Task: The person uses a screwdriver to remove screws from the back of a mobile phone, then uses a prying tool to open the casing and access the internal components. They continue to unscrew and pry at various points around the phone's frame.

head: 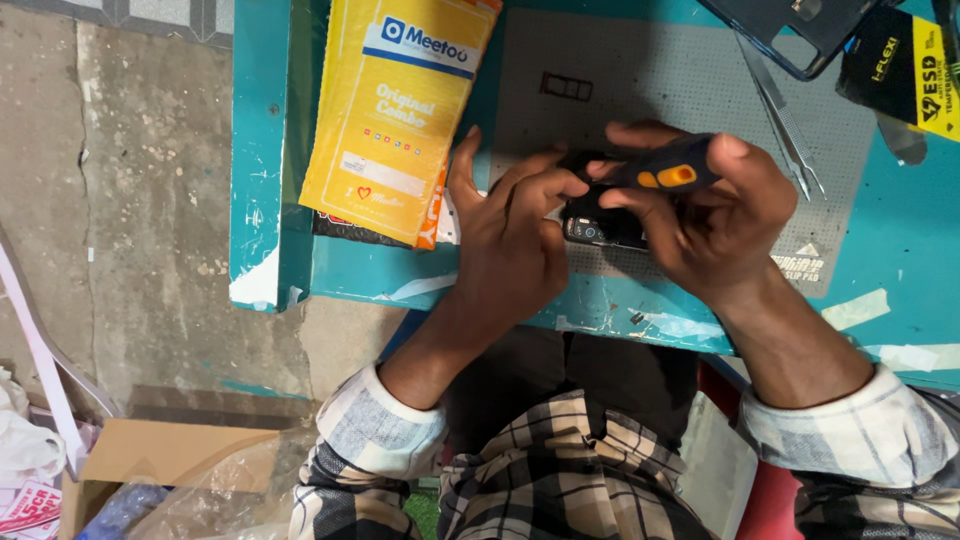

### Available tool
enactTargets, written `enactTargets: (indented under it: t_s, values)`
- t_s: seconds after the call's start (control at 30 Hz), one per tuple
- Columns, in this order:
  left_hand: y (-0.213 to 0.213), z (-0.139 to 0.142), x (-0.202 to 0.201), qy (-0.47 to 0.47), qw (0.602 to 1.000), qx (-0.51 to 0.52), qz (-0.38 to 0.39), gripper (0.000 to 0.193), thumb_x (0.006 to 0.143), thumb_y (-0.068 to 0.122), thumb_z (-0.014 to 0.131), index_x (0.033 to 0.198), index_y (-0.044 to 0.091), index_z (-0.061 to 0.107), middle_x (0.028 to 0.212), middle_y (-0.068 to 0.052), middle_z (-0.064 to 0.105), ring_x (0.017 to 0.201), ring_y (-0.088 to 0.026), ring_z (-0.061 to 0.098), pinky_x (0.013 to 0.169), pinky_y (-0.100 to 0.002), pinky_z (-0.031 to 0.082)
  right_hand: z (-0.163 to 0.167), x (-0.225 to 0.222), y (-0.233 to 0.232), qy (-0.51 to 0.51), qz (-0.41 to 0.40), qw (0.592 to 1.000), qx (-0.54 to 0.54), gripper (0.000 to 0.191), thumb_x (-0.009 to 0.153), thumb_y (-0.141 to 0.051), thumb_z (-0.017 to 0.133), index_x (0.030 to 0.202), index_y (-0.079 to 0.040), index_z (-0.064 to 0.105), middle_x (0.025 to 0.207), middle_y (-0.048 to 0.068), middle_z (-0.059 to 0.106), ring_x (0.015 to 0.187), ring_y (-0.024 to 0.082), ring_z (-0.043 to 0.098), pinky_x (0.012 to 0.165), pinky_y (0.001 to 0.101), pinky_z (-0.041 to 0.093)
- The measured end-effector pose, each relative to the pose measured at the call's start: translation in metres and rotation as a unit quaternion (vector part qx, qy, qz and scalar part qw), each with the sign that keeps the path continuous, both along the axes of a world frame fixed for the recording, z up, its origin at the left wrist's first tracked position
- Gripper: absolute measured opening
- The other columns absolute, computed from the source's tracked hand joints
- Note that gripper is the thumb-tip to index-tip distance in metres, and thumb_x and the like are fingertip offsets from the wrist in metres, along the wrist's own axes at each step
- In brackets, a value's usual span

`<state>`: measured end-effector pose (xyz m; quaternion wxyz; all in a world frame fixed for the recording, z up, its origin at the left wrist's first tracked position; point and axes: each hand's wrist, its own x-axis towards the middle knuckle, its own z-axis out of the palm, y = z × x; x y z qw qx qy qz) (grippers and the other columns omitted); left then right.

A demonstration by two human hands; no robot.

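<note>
A dark phone [600, 230] lies on a grey mat [680, 80] at the near edge of a teal table [900, 260]; both hands cover most of it. My left hand [510, 240] rests on the phone's left part, fingertips pressing its top. My right hand [705, 215] grips a dark blue screwdriver with an orange button [665, 170], its tip pointing left toward the phone under my left fingertips.
A yellow flat package [400, 110] lies at the table's left. Metal tweezers [785, 115] and a small dark tray part [566, 87] sit on the mat. A phone case [800, 30] and a black-yellow packet [905, 65] lie at the far right. A cardboard box [150, 460] stands on the floor.
</note>
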<state>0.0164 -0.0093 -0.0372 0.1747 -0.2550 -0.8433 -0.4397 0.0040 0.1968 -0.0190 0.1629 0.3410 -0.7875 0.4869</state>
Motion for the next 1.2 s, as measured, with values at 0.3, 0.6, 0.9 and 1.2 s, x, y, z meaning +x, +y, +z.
enactTargets:
  t_s: [0.3,0.6,0.9,1.2]
  values:
    - [-0.001,0.001,-0.001,-0.041,0.999,0.029,0.008,0.036,0.083,-0.011,0.052,0.115,0.003,0.059,0.107,-0.006,0.071,0.11,-0.02,0.071,0.127,-0.065,0.02,-0.004,-0.003,0.001,0.018,0.004,1.0,0.002,0.091,0.099,0.013,0.07,0.158,-0.024,0.012,0.128,0.033,0.063,0.111,0.035,0.076,0.092,0.0387,0.069]
    - [-0.001,-0.003,-0.001,-0.054,0.998,0.04,0.005,0.035,0.085,-0.011,0.05,0.116,0.002,0.059,0.111,-0.006,0.073,0.111,-0.019,0.072,0.127,-0.064,0.019,-0.001,-0.004,0.001,0.012,0.015,1.0,0.006,0.091,0.099,0.014,0.07,0.158,-0.025,0.012,0.129,0.031,0.063,0.107,0.034,0.076,0.093,0.0393,0.069]
    - [-0.002,-0.003,-0.001,-0.05,0.998,0.045,0.009,0.035,0.085,-0.01,0.051,0.116,0.003,0.06,0.11,-0.005,0.072,0.11,-0.02,0.072,0.128,-0.064,0.022,0.006,-0.004,-0.005,0.023,0.0,1.0,0.021,0.093,0.095,0.016,0.069,0.161,-0.023,0.014,0.123,0.031,0.063,0.107,0.035,0.074,0.094,0.0429,0.068]
    - [-0.006,0.007,0.003,-0.088,0.996,0.01,0.0,0.046,0.093,0.002,0.061,0.137,0.0,0.049,0.132,-0.012,0.069,0.123,-0.027,0.068,0.129,-0.056,0.021,0.009,-0.004,0.0,0.038,-0.046,0.995,0.077,0.098,0.088,-0.005,0.091,0.157,-0.022,0.025,0.116,0.019,0.069,0.108,0.032,0.076,0.085,0.0365,0.067]
